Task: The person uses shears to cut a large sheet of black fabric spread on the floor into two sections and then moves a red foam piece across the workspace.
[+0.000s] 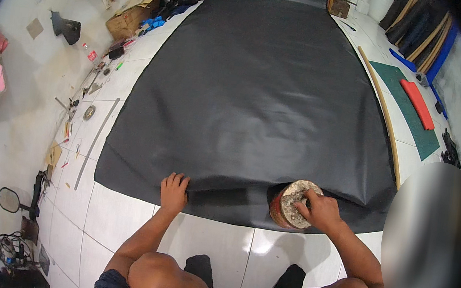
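Squatting at the near edge of the sheet (258, 91), two bare knees just short of it. Left hand (174, 192) spread flat, fingers curled over the near hem, gripping nothing, likely pinning the edge so that the sheet stays put. Right hand (320, 208) dipped into the open top of a can (290, 205), fingers bent down onto the crusted rim; cannot tell whether anything pinched between them. One can only, red-sided, standing upright on the sheet's near edge right of the left hand, probably parked there for easy reach and as a weight on the hem. One sheet, black, smoothed flat over white tiles, running away from the knees. Left of the sheet, a thin metal strip (98, 133) lying along its side, with small bits scattered beyond. Right of the sheet, one long wooden stick (382, 112) hugging its edge, then one green mat (411, 109) carrying one red bar (419, 104). At the sheet's far right corner, one brown block (338, 7), seemingly a weight. Far left of the sheet, a cardboard box (126, 22) amid clutter.
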Motion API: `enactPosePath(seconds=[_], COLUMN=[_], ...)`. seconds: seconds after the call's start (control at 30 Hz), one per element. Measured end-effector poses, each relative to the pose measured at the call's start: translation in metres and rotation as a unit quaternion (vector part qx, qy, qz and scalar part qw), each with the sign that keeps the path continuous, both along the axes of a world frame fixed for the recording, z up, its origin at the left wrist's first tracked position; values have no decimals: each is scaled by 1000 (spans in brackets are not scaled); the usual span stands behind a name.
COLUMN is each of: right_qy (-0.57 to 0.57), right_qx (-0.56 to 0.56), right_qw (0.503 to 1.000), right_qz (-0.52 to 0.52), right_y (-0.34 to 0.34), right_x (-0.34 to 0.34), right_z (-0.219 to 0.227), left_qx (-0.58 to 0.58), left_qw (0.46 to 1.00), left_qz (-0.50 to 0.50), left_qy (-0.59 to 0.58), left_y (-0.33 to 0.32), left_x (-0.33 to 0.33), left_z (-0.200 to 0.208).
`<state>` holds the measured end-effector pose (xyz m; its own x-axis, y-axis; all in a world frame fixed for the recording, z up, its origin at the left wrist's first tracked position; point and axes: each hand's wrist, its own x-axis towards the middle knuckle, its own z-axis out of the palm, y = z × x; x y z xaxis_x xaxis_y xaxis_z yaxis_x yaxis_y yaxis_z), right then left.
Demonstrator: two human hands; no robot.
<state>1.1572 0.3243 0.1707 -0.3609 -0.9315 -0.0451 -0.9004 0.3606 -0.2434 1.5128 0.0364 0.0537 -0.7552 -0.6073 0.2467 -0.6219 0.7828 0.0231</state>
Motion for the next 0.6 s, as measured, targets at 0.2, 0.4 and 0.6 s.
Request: enactPosePath(seconds=[0.2,0.4,0.6], right_qy=[14,-90,-182], right_qx=[-41,12,54], right_qw=[996,987,959], right_qz=[76,130,212], right_y=[33,45,97], right_x=[12,57,85], right_z=[9,-9,-30], left_qx=[-43,-45,57], left_qw=[997,979,953], left_qz=[45,178,278], left_qy=[46,86,109], left_y=[-32,-37,-18], left_x=[1,43,40], left_z=[5,-34,-66])
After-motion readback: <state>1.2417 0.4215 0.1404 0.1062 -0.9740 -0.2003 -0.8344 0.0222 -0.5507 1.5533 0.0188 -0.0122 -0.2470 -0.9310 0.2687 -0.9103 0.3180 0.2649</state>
